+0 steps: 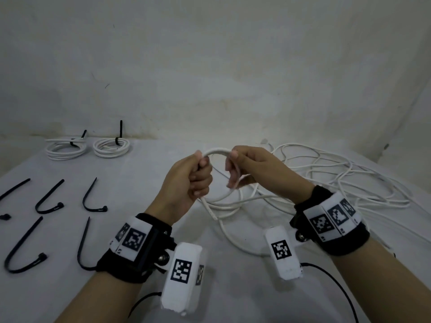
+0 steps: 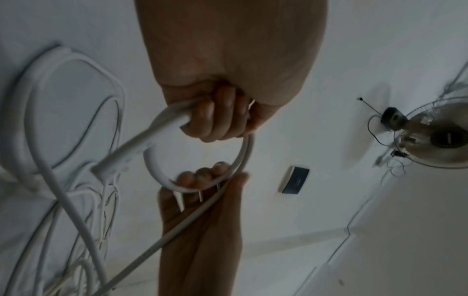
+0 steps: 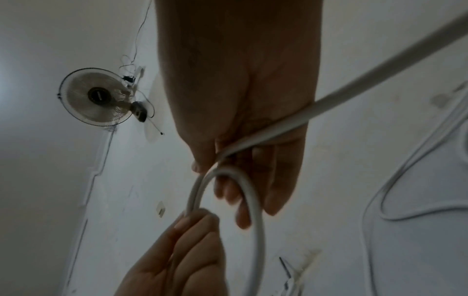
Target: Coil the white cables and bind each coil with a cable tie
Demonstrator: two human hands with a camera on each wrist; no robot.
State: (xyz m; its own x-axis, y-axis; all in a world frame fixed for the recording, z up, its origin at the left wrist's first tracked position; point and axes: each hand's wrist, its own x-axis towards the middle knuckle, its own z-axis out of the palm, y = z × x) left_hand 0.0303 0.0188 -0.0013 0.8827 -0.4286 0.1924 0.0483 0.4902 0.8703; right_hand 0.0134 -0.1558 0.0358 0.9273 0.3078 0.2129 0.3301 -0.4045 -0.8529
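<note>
A white cable (image 1: 217, 152) arches between my two hands above the table's middle. My left hand (image 1: 198, 177) grips it in a fist, and the cable's cut end (image 1: 211, 212) hangs below that fist. My right hand (image 1: 235, 169) pinches the other side of the arch, its fingers curled round the cable. In the left wrist view the cable (image 2: 162, 128) forms a small loop under the curled fingers (image 2: 215, 118). In the right wrist view the cable (image 3: 253, 192) curves past my fingers (image 3: 228, 192). The loose rest of the cable (image 1: 338, 180) lies tangled at the right.
Two coils bound with black ties (image 1: 66, 148) (image 1: 111, 146) lie at the back left by the wall. Several black cable ties (image 1: 93, 199) (image 1: 22, 250) lie spread on the table's left side. Thin black wires (image 1: 335, 283) trail from the wrist cameras. A fan (image 3: 98, 97) hangs on the wall.
</note>
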